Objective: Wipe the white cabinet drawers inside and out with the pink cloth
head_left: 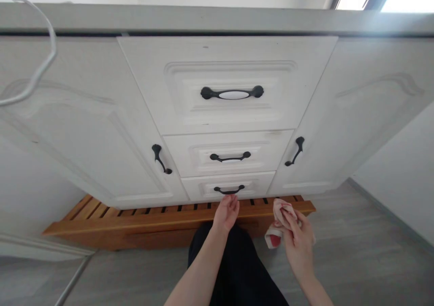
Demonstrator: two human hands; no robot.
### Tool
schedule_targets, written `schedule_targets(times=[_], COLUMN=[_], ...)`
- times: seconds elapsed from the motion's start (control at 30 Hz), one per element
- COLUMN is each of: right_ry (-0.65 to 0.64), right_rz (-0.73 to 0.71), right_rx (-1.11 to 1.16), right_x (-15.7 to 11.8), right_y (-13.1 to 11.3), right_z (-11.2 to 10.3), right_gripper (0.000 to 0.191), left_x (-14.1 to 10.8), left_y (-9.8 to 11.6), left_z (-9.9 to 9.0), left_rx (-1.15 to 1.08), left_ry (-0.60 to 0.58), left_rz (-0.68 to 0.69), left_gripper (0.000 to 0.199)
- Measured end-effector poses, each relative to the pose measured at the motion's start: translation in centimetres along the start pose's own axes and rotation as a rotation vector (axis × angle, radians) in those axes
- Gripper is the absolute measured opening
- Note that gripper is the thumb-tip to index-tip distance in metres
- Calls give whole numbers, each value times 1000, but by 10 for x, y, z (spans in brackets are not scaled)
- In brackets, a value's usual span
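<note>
My left hand (227, 212) is palm up with its fingers curled at the black handle (229, 190) of the lowest drawer (252, 181); its fingertips reach the underside of that handle. In my right hand (299, 238) is a crumpled white and red cloth (280, 213), hanging down in front of the right end of the wooden slatted bench. Above the lowest drawer, the middle drawer (267, 150) and the top drawer (278, 102) are closed, each with a black handle. The lowest drawer also looks closed.
White cabinet doors flank the drawers, the left door (84, 148) and the right door (356, 129). A wooden slatted bench (135, 224) runs below. A white cable (44, 66) hangs at the upper left. My dark-clothed legs (244, 265) are at the bottom, over a grey floor (366, 251).
</note>
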State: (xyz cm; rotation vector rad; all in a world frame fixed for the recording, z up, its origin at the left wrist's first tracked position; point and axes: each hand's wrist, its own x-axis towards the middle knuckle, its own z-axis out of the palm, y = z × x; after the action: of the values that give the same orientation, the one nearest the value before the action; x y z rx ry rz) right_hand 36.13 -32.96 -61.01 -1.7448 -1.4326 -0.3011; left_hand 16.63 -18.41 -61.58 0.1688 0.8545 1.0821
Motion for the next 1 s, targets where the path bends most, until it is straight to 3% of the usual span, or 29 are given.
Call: schedule_targets(times=[0.23, 0.5, 0.63, 0.8, 0.87, 1.0], right_ry=[-64, -21, -28, -19, -110, -424], right_rz=[-7, -32, -5, 88, 106, 124], right_rx=[6, 53, 156, 230, 306, 460], right_x=[-9, -8, 1, 42, 62, 102], right_y=[5, 11, 3, -20, -26, -40], right_z=[-12, -11, -18, -51, -61, -62], right_gripper=[36, 36, 39, 37, 35, 34], left_x=[-2, -9, -35, -71, -82, -97], left_y=[3, -6, -20, -37, -42, -49], left_z=[10, 7, -12, -47, -56, -62], left_rx=[-201, -276, -250, -116, -72, -52], left_ry=[-64, -33, -18, -80, -54, -29], left_rz=[18, 28, 3, 18, 5, -19], left_gripper=[20, 8, 7, 26, 31, 32])
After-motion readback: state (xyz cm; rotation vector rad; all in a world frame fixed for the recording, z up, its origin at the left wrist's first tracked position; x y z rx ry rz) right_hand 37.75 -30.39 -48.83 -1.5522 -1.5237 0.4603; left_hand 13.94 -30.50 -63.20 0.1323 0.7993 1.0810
